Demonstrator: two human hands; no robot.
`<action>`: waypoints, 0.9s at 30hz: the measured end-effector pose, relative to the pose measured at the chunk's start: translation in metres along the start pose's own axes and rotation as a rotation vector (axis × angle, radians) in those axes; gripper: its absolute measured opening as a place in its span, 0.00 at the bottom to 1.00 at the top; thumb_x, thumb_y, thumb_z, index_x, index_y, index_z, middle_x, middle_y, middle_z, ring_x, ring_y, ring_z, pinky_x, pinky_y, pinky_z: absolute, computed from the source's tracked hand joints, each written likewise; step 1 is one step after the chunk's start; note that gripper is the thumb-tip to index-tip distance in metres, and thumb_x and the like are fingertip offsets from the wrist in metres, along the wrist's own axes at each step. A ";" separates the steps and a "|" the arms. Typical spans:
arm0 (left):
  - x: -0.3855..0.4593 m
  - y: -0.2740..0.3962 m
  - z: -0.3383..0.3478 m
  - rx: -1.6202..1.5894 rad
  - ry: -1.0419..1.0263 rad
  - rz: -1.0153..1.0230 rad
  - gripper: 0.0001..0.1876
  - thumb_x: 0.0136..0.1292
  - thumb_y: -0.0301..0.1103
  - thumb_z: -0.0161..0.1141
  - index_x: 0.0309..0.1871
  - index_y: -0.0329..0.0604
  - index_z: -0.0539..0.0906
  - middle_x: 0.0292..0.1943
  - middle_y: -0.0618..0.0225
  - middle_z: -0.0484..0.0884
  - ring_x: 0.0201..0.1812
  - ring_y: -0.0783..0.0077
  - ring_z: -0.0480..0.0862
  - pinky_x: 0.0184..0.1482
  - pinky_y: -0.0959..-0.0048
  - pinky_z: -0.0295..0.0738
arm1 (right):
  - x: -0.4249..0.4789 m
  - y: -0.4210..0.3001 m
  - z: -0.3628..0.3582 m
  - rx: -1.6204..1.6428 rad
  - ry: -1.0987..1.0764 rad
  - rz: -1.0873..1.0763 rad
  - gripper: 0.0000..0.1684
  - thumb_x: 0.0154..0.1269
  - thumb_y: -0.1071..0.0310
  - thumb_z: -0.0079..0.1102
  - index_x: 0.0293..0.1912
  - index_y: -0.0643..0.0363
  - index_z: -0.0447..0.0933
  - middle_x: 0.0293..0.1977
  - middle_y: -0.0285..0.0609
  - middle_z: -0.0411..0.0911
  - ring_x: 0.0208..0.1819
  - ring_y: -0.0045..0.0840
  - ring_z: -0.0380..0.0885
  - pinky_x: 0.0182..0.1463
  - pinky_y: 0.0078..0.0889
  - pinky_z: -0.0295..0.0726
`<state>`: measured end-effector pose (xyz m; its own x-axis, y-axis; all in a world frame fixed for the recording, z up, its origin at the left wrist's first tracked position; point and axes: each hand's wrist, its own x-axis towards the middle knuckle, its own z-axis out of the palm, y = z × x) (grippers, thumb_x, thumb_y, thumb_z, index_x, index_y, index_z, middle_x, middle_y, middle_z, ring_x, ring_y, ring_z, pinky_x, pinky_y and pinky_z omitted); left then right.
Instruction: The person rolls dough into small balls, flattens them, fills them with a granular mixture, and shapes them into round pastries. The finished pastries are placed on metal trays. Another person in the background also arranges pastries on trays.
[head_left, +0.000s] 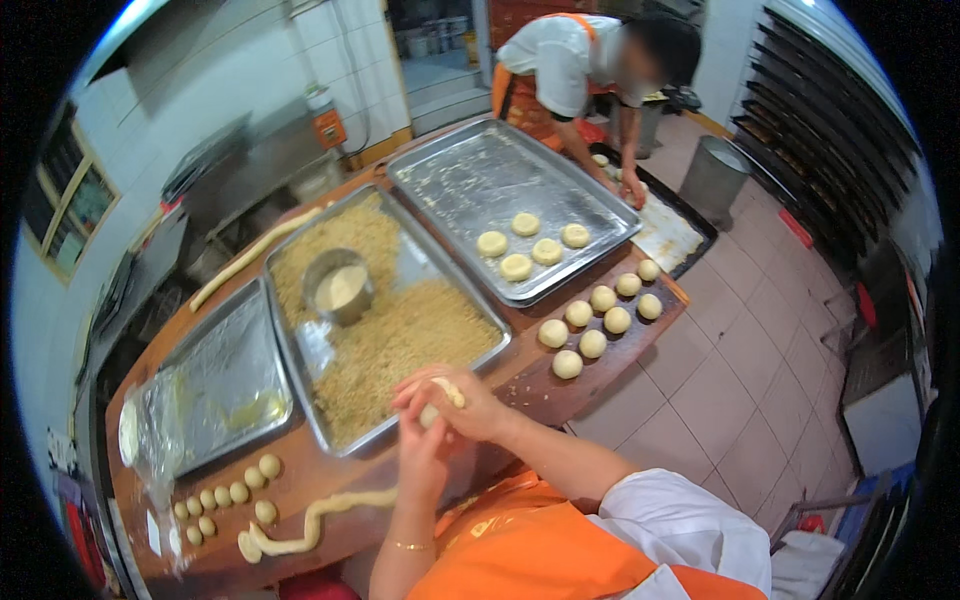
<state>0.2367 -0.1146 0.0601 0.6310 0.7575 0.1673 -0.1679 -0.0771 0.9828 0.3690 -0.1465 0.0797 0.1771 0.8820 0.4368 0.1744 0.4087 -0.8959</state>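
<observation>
My left hand (426, 442) and my right hand (457, 401) are together around a piece of pale dough (447, 392), partly hidden by the fingers. They are over the near edge of a metal tray of crumbly yellow filling (420, 330), in which a metal cylinder (337, 286) stands with pale powder inside. A rope of dough (311, 529) lies bent on the wooden table near my left forearm. Small dough balls (238, 493) sit at the left, and larger round dough balls (592, 344) stand in rows on the table's right corner.
A large metal tray (450, 169) holds several flattened dough rounds (516, 267). An oily tray (225, 375) with plastic film (154, 427) is at the left; a long dough strip (255, 259) lies beyond. A co-worker (555, 67) in an orange apron bends over a dark baking tray (667, 225) across the table.
</observation>
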 end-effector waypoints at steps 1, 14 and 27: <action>-0.001 0.009 0.002 -0.028 -0.008 0.009 0.27 0.76 0.59 0.45 0.66 0.51 0.69 0.50 0.72 0.78 0.37 0.79 0.77 0.31 0.80 0.68 | -0.003 0.005 0.001 0.053 0.027 0.031 0.25 0.74 0.46 0.49 0.43 0.57 0.82 0.50 0.44 0.85 0.63 0.39 0.73 0.69 0.43 0.66; -0.007 0.033 0.014 -0.107 -0.016 -0.158 0.26 0.77 0.58 0.42 0.64 0.47 0.68 0.41 0.71 0.78 0.29 0.80 0.74 0.28 0.81 0.68 | -0.009 -0.005 -0.002 0.320 -0.038 0.139 0.23 0.78 0.52 0.47 0.50 0.60 0.83 0.58 0.42 0.80 0.72 0.37 0.62 0.76 0.41 0.56; -0.011 0.034 0.011 -0.067 -0.034 -0.174 0.25 0.76 0.58 0.44 0.60 0.46 0.69 0.37 0.72 0.77 0.29 0.84 0.73 0.24 0.85 0.63 | -0.014 -0.009 -0.002 0.217 -0.120 0.055 0.31 0.79 0.45 0.38 0.54 0.60 0.81 0.65 0.47 0.73 0.76 0.41 0.56 0.76 0.45 0.55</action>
<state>0.2328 -0.1327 0.0922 0.6802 0.7330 -0.0014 -0.1029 0.0974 0.9899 0.3673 -0.1627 0.0819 0.0625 0.9204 0.3860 -0.0464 0.3890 -0.9200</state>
